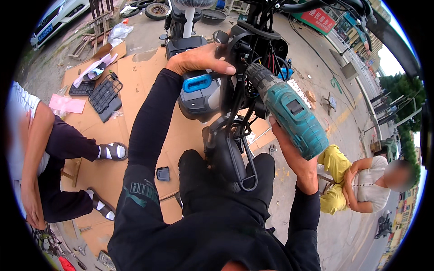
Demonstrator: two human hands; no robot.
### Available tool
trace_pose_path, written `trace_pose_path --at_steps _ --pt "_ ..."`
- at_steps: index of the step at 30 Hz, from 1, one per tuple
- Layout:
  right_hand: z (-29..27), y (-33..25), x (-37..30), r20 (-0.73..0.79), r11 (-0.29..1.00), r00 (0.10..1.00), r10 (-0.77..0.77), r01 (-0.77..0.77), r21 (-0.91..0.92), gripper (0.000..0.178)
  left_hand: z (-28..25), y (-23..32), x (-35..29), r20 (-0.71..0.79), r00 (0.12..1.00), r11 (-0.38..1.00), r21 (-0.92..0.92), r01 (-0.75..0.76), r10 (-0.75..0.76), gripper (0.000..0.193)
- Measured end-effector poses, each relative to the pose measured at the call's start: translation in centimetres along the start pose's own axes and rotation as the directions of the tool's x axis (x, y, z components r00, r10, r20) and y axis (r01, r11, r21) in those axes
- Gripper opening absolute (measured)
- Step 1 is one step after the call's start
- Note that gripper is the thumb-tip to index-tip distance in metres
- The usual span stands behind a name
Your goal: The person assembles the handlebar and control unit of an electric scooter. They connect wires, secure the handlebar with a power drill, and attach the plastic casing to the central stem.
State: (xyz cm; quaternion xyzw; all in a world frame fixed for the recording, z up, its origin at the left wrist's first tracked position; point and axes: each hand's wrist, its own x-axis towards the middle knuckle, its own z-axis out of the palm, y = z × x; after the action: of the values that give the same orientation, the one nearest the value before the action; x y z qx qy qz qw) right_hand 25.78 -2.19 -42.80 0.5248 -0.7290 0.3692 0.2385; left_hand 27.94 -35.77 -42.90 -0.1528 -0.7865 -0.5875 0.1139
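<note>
An electric bike (228, 158) stands upright between my knees, its black front wheel and wire-tube guard toward me. My right hand (291, 147) is wrapped round the handle of a teal and black cordless drill (296, 113). The drill's chuck points up and left at the bike's black front column, among exposed wires (273, 61). Whether the tip touches a screw is hidden. At the column's left side, my left hand (201, 58) grips the black frame, thumb in front and fingers out of sight behind. Below that hand shows a grey body with a blue-rimmed opening (197, 83).
Flattened cardboard (149, 108) covers the ground. Black plastic baskets (106, 97), pink paper (67, 104) and a small black cover (163, 174) lie on it. One person sits close at left (63, 140), another at right (357, 185). Tyres (157, 11) lie behind the bike.
</note>
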Motion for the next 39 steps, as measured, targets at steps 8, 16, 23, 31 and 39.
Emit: trace_pose_path --at_steps 8,16,23,31,39 --pt "-1.1 -1.5 1.3 0.139 0.997 0.988 0.073 -0.075 0.012 0.022 0.2 -0.3 -0.4 0.01 0.998 0.988 -0.14 0.063 -0.062 0.089" --pt "-1.3 -1.8 1.4 0.098 0.993 0.989 0.113 -0.114 0.011 0.02 0.4 0.4 -0.5 -0.038 0.996 0.981 -0.18 0.073 -0.081 0.106" --pt "-0.8 -1.3 1.7 0.095 0.996 0.994 0.059 -0.052 -0.072 0.027 0.0 0.4 -0.3 -0.012 0.998 0.994 -0.094 0.063 -0.065 0.097" --pt "-1.2 -0.2 -0.1 0.139 0.959 0.949 0.282 -0.279 -0.041 0.031 0.3 -1.0 1.1 0.008 1.0 0.999 -0.029 -0.023 0.024 0.091" --pt "0.3 2.4 -0.3 0.132 0.931 0.922 0.364 -0.36 -0.05 0.034 0.0 -2.4 0.4 0.047 0.998 0.973 -0.229 -0.027 0.039 0.082"
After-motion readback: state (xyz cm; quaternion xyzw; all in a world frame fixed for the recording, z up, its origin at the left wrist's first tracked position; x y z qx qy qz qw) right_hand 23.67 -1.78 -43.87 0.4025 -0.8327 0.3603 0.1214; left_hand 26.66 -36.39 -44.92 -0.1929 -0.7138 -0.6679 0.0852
